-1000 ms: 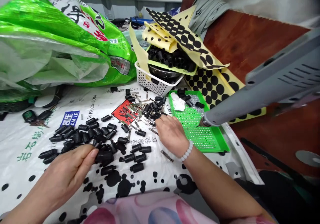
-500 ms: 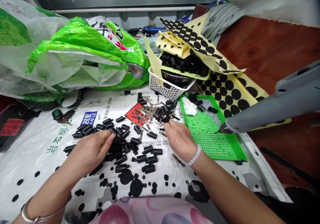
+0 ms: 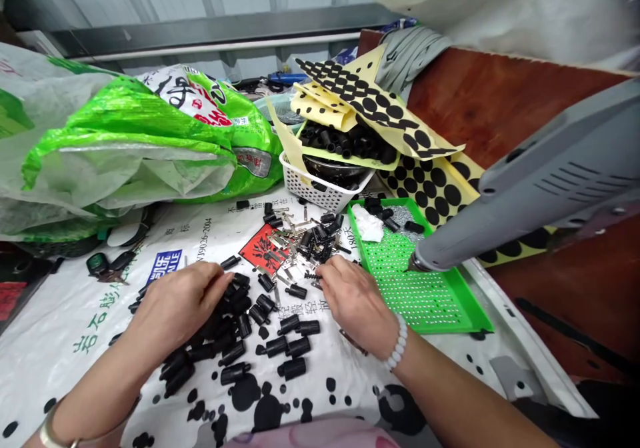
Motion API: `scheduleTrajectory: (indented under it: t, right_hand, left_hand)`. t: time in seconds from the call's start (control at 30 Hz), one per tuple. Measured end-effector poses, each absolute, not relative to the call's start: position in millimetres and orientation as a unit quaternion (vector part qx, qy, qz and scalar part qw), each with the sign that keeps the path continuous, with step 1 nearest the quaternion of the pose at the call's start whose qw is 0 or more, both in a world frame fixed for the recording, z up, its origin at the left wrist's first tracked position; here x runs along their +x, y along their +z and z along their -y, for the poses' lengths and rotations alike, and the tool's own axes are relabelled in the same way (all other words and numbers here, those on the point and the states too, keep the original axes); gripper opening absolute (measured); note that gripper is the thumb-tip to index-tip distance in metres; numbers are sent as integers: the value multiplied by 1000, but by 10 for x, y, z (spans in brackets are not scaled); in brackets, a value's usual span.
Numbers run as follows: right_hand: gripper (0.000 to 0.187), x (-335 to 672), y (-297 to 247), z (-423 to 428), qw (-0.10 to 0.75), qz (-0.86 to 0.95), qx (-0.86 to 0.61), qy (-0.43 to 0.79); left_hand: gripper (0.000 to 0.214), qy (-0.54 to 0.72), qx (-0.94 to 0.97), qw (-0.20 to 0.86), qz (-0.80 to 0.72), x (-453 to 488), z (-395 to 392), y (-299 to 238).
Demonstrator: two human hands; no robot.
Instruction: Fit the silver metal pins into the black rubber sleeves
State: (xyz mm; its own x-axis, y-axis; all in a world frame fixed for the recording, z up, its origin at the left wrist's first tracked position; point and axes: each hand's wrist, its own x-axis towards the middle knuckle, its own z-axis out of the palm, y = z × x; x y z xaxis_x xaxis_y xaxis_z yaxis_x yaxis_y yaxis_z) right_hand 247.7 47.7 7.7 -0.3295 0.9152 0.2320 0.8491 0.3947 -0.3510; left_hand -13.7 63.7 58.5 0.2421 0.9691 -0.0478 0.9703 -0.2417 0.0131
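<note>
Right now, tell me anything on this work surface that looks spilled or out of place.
Black cylindrical sleeves lie scattered loose across the printed sheet, and metal clips sit jumbled among them by the right hand. They look spilled, unlike the sleeves piled on the tray in the white basket.

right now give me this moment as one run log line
left hand: on black cylindrical parts | right hand: fingertips by small metal pieces | beside: green perforated tray
</note>
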Motion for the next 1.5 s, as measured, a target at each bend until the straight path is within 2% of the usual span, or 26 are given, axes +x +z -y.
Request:
scheduleTrajectory:
  t: [0.2, 0.4, 0.6, 0.73, 1.1, 1.33, 1.43, 1.5]
  right_hand:
    - [18, 2480, 99, -477, 270, 795, -520, 156]
    - [17, 2511, 148, -484, 314, 783, -491, 216]
    - [19, 2591, 242, -488, 431, 735, -470, 229]
    - [13, 2614, 258, -483, 499, 697, -460, 232]
    - [10, 2492, 198, -414, 493, 736, -386, 259]
    - [14, 2492, 247, -381, 457, 762, -381, 256]
    - [11, 2496, 247, -369, 470, 738, -389, 286]
    - [21, 2503, 241, -363, 481, 715, -399, 313]
  left_hand:
    - [30, 9, 828, -42, -559, 345, -1346, 511]
    - [19, -18, 848, -53, -528, 653, -1770, 304]
    - [25, 20, 858, -22, -514, 551, -1484, 382]
    - [30, 121, 870, 91, -470, 467, -1064, 434]
    - [22, 215, 856, 146, -446, 527, -596, 357]
    - [20, 214, 887, 83, -400, 573, -523, 327]
    - [22, 245, 865, 134, -416, 587, -507, 299]
    - [21, 286, 823, 218, -439, 613, -498, 280]
